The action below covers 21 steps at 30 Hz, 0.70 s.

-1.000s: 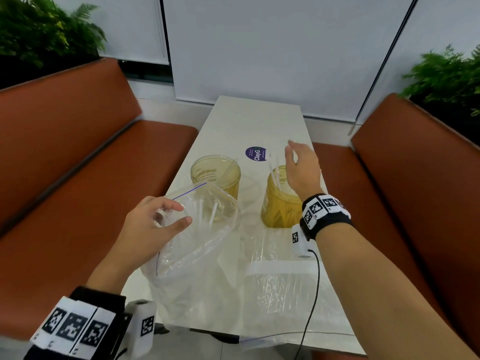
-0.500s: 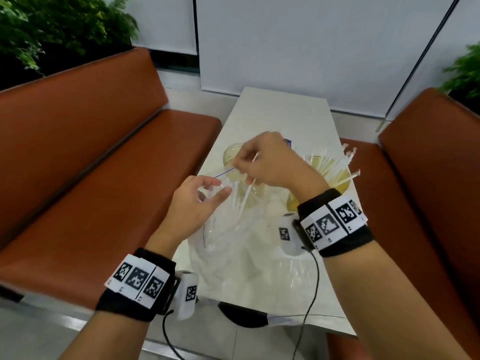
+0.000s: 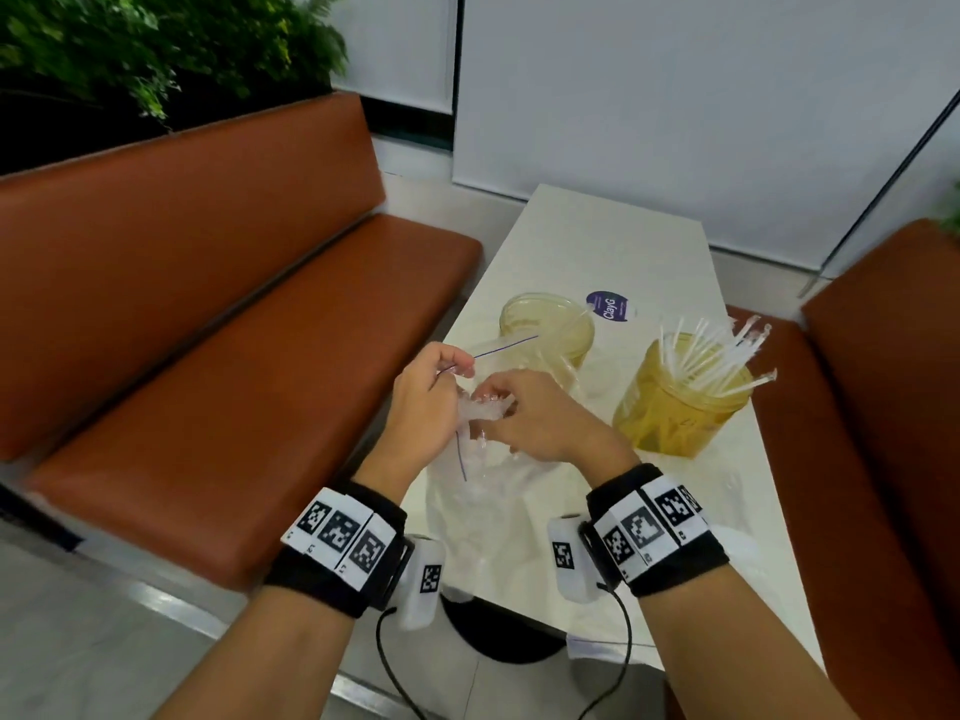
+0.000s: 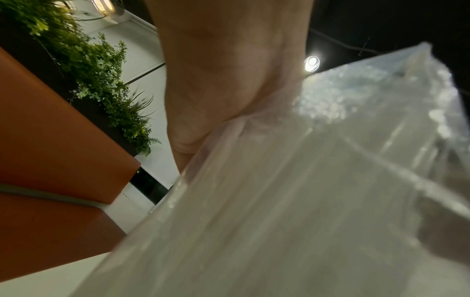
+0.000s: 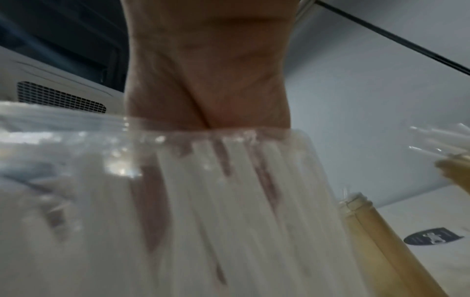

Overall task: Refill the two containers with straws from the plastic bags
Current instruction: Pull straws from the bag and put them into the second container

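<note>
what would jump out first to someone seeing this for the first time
Probably the right yellow jar, bristling with a fan of white straws on the white table. Next, both hands meeting at the clear plastic bag near the table's front: the left hand pinches its rim, the right hand reaches in.

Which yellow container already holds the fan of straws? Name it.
The right container, beside the right-hand bench: white straws fan from its mouth. The left container holds almost none.
</note>
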{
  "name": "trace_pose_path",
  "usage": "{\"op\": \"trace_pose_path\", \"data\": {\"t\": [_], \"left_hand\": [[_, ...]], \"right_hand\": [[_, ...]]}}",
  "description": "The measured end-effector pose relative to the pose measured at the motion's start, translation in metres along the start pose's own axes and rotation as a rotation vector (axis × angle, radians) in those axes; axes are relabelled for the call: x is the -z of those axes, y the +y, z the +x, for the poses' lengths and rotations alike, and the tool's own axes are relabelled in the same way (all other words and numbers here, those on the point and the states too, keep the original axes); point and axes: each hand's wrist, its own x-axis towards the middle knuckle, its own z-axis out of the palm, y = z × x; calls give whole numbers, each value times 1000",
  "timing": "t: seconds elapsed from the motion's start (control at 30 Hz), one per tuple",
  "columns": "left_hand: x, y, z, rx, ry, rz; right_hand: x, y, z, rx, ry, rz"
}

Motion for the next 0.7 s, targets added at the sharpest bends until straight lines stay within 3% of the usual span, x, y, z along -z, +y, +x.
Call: {"op": "trace_pose_path", "data": {"t": [0.07,0.2,0.3,0.43,0.57,0.7], "left_hand": [[2,-2,1,11,29,-12],[5,0,0,50,14,-54],[6,3,-4,47,-88,4],[3,2,-5,-15,-261,245],[-3,1,0,-64,-184,235],[-9,-2,5,-30,-124,177]], "right_hand": [[-2,1,2,49,9,-54],[3,2,3,108,217,-73],[13,-6,2,146,323,-58],[30,-32,2,257,396,-62],[36,-59,1,353,459,-49],[35,-71,5,371,523,226]]}}
